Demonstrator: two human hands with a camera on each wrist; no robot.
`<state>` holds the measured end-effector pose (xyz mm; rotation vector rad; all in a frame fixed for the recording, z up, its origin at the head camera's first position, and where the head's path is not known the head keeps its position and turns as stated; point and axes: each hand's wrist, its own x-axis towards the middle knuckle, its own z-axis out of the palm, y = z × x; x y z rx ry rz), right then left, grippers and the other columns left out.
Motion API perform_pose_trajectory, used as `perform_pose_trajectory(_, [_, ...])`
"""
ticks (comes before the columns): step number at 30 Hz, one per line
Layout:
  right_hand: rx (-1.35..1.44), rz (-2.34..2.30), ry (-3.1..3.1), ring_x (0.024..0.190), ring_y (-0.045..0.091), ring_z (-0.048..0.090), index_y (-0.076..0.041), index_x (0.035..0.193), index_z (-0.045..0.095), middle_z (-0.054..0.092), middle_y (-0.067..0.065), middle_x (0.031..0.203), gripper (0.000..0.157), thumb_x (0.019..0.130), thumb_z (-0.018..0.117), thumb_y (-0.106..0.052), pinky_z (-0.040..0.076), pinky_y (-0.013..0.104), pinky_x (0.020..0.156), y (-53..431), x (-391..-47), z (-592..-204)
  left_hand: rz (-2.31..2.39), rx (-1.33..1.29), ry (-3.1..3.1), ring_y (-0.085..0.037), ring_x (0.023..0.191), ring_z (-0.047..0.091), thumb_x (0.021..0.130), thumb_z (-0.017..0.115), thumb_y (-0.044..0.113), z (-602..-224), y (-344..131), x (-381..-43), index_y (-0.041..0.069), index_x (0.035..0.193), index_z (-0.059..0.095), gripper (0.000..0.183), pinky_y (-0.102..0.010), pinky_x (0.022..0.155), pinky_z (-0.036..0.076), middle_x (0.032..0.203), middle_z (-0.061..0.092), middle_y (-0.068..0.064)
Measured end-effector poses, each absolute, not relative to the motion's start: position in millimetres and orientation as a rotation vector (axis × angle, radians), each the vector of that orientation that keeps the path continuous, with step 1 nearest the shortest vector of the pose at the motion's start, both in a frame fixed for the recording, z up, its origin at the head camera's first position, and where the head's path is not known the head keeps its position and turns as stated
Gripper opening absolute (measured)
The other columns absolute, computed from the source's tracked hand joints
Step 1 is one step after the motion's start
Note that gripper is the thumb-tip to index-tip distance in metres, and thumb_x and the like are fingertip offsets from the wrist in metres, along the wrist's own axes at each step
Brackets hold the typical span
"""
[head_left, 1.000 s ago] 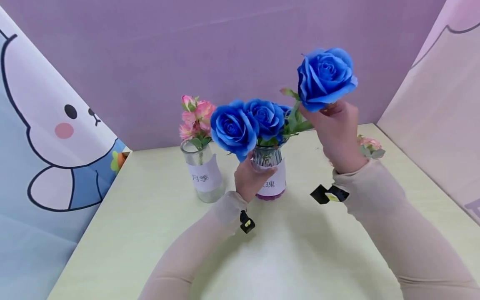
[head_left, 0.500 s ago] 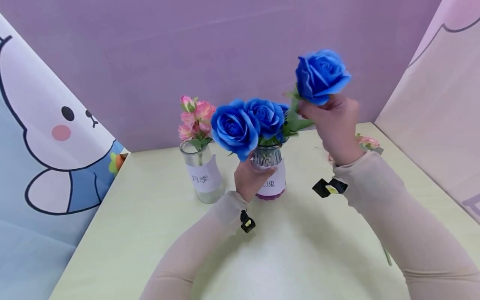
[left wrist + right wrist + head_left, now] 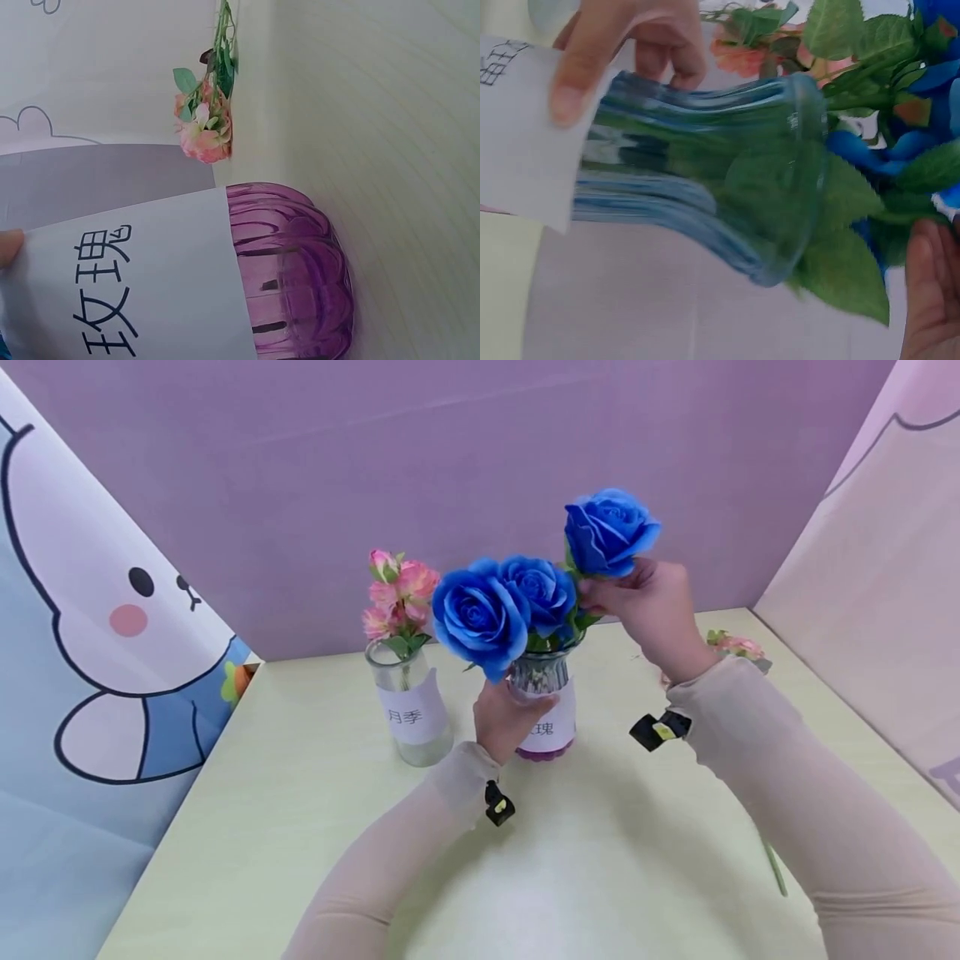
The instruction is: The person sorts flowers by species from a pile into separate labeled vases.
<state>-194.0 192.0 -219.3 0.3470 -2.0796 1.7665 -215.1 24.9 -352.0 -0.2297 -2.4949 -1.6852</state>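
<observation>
Around the neck of a ribbed glass vase [image 3: 542, 672], my left hand [image 3: 506, 718] holds on with its thumb across the front. The vase stands upright, wears a white paper label [image 3: 142, 277] and has a purple base [image 3: 300, 277]. Blue roses [image 3: 480, 614] fill its mouth. My right hand [image 3: 656, 614] pinches another blue rose [image 3: 611, 531] just under the bloom, above the vase's right side. In the right wrist view, green leaves [image 3: 847, 262] hang at the vase rim, beside the right hand's fingers [image 3: 926, 285]. The held rose's lower stem is hidden behind leaves and blooms.
Left of the labelled vase stands a clear glass vase [image 3: 412, 718] with pink flowers [image 3: 401, 593]. A pale pink flower [image 3: 738, 647] lies on the table [image 3: 600, 877] at right, partly behind the right arm. A green stem [image 3: 776, 864] shows beside the sleeve. Printed panels enclose the table.
My right hand has moved left and down with the blue rose, bringing the bloom closer to those in the vase. The left hand keeps its hold on the vase.
</observation>
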Motion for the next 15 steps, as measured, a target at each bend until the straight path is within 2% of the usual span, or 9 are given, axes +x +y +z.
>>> perform_pose_trajectory(4, [0.342,1.767,-2.164,0.071,0.008,0.07,0.011,0.111,0.063,0.071,-0.004,0.088,0.033,0.082,0.072,-0.002,0.057,0.024,0.07,196,-197,-232,-1.671,-0.228,-2.487,-0.028,0.116,0.057,0.074,0.08,0.028,-351,24,-215,0.011,0.137,0.041,0.076,-0.047,0.101,0.044,0.13,0.058,-0.009])
perform_pose_trajectory(6, [0.354,1.739,-2.208,0.073,0.006,0.069,0.011,0.116,0.059,0.069,0.002,0.097,0.038,0.082,0.072,0.0,0.058,0.025,0.071,198,-198,-240,-1.671,-0.233,-2.484,-0.028,0.115,0.057,0.074,0.08,0.027,-352,23,-215,0.01,0.137,0.042,0.076,-0.047,0.101,0.044,0.129,0.058,-0.009])
perform_pose_trajectory(10, [0.409,1.618,-2.271,0.09,0.005,0.064,0.006,0.126,0.051,0.061,0.016,0.117,0.051,0.081,0.073,0.001,0.056,0.023,0.076,200,-198,-250,-1.701,-0.227,-2.492,-0.029,0.117,0.056,0.074,0.08,0.027,-352,24,-216,0.011,0.138,0.04,0.077,-0.048,0.102,0.043,0.131,0.057,-0.009])
perform_pose_trajectory(12, [0.42,1.524,-2.297,0.093,0.006,0.06,0.004,0.126,0.052,0.061,0.018,0.117,0.051,0.08,0.075,-0.001,0.054,0.02,0.078,200,-198,-252,-1.714,-0.227,-2.497,-0.029,0.118,0.055,0.074,0.08,0.027,-352,24,-216,0.012,0.138,0.039,0.077,-0.049,0.102,0.042,0.132,0.056,-0.008])
perform_pose_trajectory(15, [0.439,1.397,-2.317,0.099,0.013,0.059,0.005,0.123,0.053,0.061,0.02,0.115,0.05,0.079,0.076,-0.001,0.052,0.028,0.087,201,-196,-252,-1.719,-0.224,-2.508,-0.029,0.119,0.055,0.075,0.08,0.027,-351,25,-216,0.013,0.139,0.038,0.078,-0.05,0.102,0.041,0.133,0.055,-0.008])
